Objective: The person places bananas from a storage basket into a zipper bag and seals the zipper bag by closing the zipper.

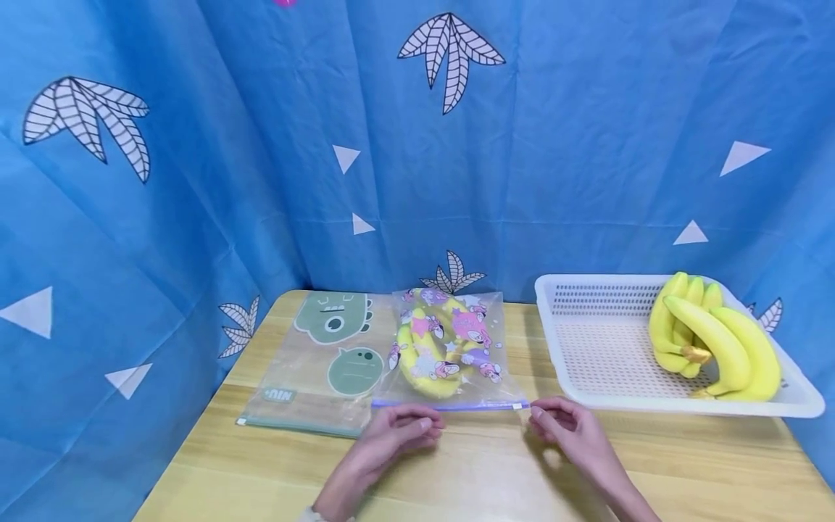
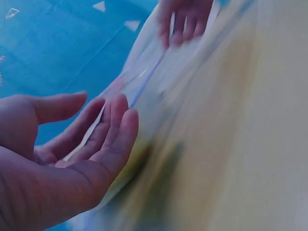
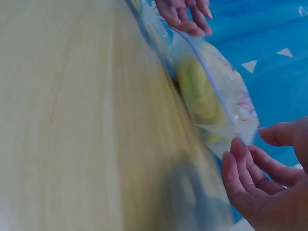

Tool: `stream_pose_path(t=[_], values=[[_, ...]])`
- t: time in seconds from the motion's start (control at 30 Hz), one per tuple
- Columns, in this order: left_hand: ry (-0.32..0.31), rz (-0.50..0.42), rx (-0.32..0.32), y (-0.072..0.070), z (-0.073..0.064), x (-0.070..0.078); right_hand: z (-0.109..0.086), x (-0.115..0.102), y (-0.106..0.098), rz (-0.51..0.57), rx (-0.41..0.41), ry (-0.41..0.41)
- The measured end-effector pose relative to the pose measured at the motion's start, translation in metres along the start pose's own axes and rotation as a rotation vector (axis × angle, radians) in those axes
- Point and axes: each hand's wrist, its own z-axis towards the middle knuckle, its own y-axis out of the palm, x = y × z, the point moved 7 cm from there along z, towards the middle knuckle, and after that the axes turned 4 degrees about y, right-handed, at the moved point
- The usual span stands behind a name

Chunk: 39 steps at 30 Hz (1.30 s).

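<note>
A clear zip bag (image 1: 450,344) printed with pink and purple cartoon figures lies on the table with yellow bananas (image 1: 407,355) inside. Its purple slider strip (image 1: 457,406) faces me, and the white slider (image 1: 517,406) sits near the right end. At the strip's left end is my left hand (image 1: 401,435), its fingers loosely bent and thumb apart in the left wrist view. My right hand (image 1: 567,431) is at the bag's right front corner, fingertips right by the edge. In the right wrist view its thumb stands away from the fingers.
Left of the bag lies another zip bag (image 1: 293,377) with green dinosaur prints, partly under the first. A white plastic basket (image 1: 607,348) on the right holds bananas (image 1: 750,355). The wooden table (image 1: 483,471) backs onto a blue curtain (image 1: 587,145).
</note>
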Motion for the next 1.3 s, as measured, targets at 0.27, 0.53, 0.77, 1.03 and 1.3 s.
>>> stream_pose_path(t=[0.27,0.53,0.77,1.03,1.3], values=[[0.187,0.568,0.182,-0.076,-0.024,0.042,-0.032,-0.046,-0.012,-0.257,0.135,-0.402],[0.205,1.106,0.368,-0.12,-0.048,0.058,-0.048,-0.079,-0.052,-0.415,0.33,-0.731],[0.149,1.275,0.303,-0.131,-0.049,0.048,-0.043,-0.063,-0.074,-0.592,0.379,-0.768],[0.217,1.36,0.315,-0.139,-0.046,0.053,-0.039,-0.049,-0.082,-0.725,0.405,-0.825],[0.326,1.435,0.44,-0.149,-0.051,0.06,-0.028,-0.039,-0.076,-0.884,0.372,-0.822]])
